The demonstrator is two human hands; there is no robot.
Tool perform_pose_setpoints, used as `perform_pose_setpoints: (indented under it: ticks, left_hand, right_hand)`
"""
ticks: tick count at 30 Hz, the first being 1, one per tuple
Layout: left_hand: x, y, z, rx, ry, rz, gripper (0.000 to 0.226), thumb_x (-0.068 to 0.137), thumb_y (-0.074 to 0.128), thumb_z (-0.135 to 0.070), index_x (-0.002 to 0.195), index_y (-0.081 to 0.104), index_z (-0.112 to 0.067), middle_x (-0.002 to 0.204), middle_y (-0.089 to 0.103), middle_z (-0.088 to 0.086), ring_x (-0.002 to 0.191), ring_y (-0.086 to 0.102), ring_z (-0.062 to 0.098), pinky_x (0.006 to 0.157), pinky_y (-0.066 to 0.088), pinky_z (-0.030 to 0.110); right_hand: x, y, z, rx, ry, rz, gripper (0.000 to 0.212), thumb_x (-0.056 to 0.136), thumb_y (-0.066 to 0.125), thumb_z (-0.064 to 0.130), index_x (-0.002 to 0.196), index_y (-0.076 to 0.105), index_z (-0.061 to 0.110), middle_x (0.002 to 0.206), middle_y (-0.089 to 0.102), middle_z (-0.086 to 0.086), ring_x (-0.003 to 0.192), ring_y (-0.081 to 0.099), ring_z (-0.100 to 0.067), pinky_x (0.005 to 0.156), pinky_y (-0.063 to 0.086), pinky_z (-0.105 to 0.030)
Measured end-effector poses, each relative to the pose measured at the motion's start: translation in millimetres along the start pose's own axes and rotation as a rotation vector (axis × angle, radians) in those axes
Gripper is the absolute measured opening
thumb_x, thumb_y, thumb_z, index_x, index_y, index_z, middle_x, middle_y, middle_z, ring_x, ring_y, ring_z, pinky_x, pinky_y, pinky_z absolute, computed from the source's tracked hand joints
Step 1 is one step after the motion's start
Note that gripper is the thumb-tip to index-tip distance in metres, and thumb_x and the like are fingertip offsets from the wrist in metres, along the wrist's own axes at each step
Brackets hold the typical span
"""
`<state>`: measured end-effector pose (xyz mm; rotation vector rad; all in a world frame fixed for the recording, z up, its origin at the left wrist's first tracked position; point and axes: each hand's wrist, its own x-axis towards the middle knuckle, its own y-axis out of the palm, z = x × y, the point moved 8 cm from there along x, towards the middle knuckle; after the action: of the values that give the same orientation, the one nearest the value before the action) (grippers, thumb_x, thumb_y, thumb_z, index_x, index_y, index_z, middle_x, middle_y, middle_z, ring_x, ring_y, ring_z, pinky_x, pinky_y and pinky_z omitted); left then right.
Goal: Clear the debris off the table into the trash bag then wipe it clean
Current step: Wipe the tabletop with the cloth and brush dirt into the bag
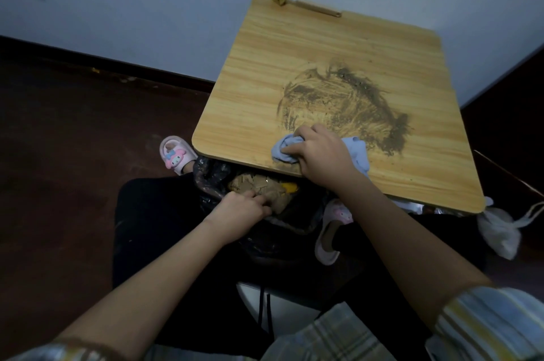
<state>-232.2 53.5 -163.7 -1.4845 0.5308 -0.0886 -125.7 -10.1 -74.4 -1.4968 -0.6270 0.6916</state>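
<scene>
A small wooden table (pixel 294 66) carries a wide brown smear of dirt (pixel 338 98) across its middle. My right hand (pixel 321 154) grips a bunched light-blue cloth (pixel 287 148) and holds it down on the table near the front edge, beside the smear. Under that edge hangs a black trash bag (pixel 265 240) with brown debris (pixel 262 184) inside. My left hand (pixel 241 209) grips the bag's rim, its fingers curled over the edge.
A round scrub brush with a wooden handle (pixel 297 1) lies at the table's far edge against the wall. Pink slippers (pixel 175 154) are on my feet on the dark floor. A white drawstring pouch (pixel 497 231) hangs off the table's right corner.
</scene>
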Motion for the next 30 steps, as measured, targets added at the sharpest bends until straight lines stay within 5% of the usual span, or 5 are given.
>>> perform_pose_setpoints:
  ticks: [9, 17, 30]
  left_hand:
    - [4, 3, 2, 0.009, -0.008, 0.016, 0.035, 0.097, 0.044, -0.019, 0.129, 0.049, -0.029, 0.125, 0.047, 0.000, 0.111, 0.048, 0.023, 0.060, 0.034, 0.032]
    - [10, 2, 0, -0.001, 0.028, 0.028, 0.035, 0.097, 0.043, -0.017, 0.129, 0.049, -0.028, 0.125, 0.049, 0.000, 0.111, 0.049, 0.025, 0.061, 0.036, 0.033]
    - [18, 10, -2, -0.004, 0.043, 0.070, 0.038, 0.094, 0.045, -0.011, 0.129, 0.050, -0.026, 0.127, 0.047, 0.001, 0.114, 0.047, 0.025, 0.061, 0.037, 0.034]
  right_hand:
    - [-21, 2, 8, 0.004, -0.092, 0.005, 0.035, 0.096, 0.043, 0.010, 0.116, 0.068, 0.023, 0.112, 0.057, -0.010, 0.095, 0.047, -0.030, 0.069, 0.036, -0.037]
    - [8, -19, -40, 0.080, 0.110, -0.080, 0.037, 0.095, 0.048, 0.014, 0.126, 0.064, 0.027, 0.121, 0.056, -0.008, 0.106, 0.046, -0.032, 0.085, 0.038, -0.038]
    - [105, -13, -78, 0.093, 0.239, -0.099, 0.032, 0.095, 0.048, 0.016, 0.121, 0.066, 0.021, 0.114, 0.061, -0.017, 0.104, 0.057, -0.040, 0.072, 0.042, -0.038]
